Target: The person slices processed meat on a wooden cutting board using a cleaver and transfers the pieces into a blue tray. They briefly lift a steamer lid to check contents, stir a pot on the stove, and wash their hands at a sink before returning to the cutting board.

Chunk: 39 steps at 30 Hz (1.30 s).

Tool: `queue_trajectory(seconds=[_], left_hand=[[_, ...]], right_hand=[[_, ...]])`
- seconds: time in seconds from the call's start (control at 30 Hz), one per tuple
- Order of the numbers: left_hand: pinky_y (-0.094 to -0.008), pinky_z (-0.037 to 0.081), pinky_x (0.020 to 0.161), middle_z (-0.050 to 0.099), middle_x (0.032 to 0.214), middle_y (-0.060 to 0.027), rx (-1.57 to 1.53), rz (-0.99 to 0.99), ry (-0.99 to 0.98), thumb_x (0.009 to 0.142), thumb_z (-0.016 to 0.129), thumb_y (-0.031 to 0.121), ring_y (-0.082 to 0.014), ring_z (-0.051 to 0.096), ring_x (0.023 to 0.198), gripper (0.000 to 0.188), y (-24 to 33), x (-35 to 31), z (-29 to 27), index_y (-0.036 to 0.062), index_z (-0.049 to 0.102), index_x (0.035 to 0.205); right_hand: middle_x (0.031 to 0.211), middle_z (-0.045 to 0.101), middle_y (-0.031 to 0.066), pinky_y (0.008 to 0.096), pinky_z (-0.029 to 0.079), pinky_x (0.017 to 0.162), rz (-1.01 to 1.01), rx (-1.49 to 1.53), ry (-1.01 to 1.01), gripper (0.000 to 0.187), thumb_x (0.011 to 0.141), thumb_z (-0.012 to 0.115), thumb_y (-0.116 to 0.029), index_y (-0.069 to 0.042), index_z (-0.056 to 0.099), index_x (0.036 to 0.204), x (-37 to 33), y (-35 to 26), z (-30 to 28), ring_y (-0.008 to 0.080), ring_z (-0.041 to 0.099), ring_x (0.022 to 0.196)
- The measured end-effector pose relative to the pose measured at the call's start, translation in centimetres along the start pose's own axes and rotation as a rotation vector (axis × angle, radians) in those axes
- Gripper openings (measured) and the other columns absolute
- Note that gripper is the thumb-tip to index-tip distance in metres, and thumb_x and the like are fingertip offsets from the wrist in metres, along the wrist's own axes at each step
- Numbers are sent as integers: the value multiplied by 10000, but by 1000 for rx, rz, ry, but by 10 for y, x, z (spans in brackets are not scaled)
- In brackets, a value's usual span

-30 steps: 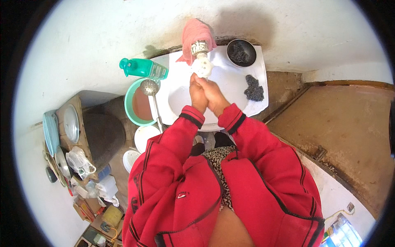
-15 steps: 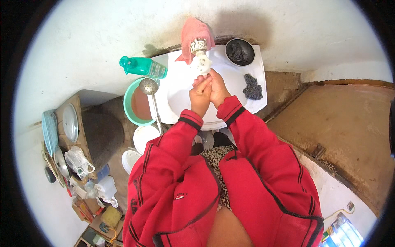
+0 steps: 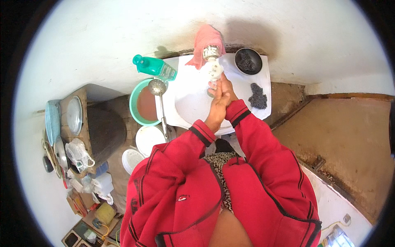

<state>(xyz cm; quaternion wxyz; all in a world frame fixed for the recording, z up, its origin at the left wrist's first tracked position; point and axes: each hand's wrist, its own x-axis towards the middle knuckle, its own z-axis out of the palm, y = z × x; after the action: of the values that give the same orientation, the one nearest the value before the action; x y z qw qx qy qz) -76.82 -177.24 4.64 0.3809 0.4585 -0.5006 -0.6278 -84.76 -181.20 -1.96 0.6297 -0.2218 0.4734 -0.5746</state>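
Observation:
Just below a white, holed spout (image 3: 214,71), my left hand (image 3: 218,110) and my right hand (image 3: 227,88) press together over the white washbasin (image 3: 191,101). The left palm lies against the right hand, its fingers stretched out. My right hand's fingers also point up toward the spout, partly hidden behind the left. Nothing shows between them. Behind the spout, a pink cloth (image 3: 207,39) drapes around a worn metal fitting (image 3: 211,52). On the basin's right side lies a dark scouring pad (image 3: 258,96), and a black bowl (image 3: 256,57) at its back corner holds another dark pad (image 3: 246,61).
A green pump bottle (image 3: 166,71) lies on the basin's left edge. Beside it are a teal tub (image 3: 132,105) of brownish water, a skimmer (image 3: 157,87) with a long handle, and white lidded buckets (image 3: 150,140). A wooden stand (image 3: 85,111) is farther left; a brown surface (image 3: 341,140) lies right.
My hands have slid from a clasp into a flatter press, the left lower along the right, fingers straighter. The whole view has shifted slightly, with the basin now farther right and lower.

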Motion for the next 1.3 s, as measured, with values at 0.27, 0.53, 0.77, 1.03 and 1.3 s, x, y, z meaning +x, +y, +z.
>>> queue_trajectory(seconds=[0.27, 0.53, 0.77, 1.03, 1.3], left_hand=[[-300, 459, 898, 634, 1119, -68, -224, -257, 43, 1000, 519, 312, -174, 592, 1021, 370, -25, 55, -49, 20, 598, 1213], [-311, 541, 720, 663, 962, -83, -278, -295, 127, 867, 532, -9, -171, 638, 843, 177, -30, 84, -73, -1, 656, 993], [-373, 555, 739, 668, 1035, -109, -423, -333, 82, 950, 498, 250, -229, 660, 859, 357, 3, 103, -94, 18, 602, 1200], [-338, 542, 739, 731, 990, -193, 484, 145, 371, 823, 735, 88, -254, 711, 883, 384, -20, 148, -102, -37, 672, 1181], [-381, 560, 732, 732, 892, -200, 450, 72, 243, 795, 647, 141, -300, 726, 810, 260, -78, 191, -125, 15, 741, 1002]], right_hand=[[1122, 648, 59, 312, 439, 952, 259, 94, 43, 447, 1007, 535, -341, 2, 563, 1292, -53, -3, 35, 168, 570, 997], [1070, 705, 197, 347, 528, 829, -248, -792, -65, 313, 860, 685, -151, 29, 682, 1118, -36, -97, -20, 266, 694, 964], [1048, 701, 162, 383, 538, 794, -614, -993, -204, 302, 865, 694, -194, -25, 685, 1115, -60, -185, 42, 316, 686, 936], [1216, 648, 148, 389, 517, 904, -810, -1220, -325, 362, 869, 687, -115, -62, 641, 1224, -59, -182, 51, 300, 627, 1113], [1299, 581, 199, 420, 512, 923, -940, -1780, -527, 336, 826, 590, -14, -45, 643, 1156, -69, -182, 77, 383, 594, 1142]])
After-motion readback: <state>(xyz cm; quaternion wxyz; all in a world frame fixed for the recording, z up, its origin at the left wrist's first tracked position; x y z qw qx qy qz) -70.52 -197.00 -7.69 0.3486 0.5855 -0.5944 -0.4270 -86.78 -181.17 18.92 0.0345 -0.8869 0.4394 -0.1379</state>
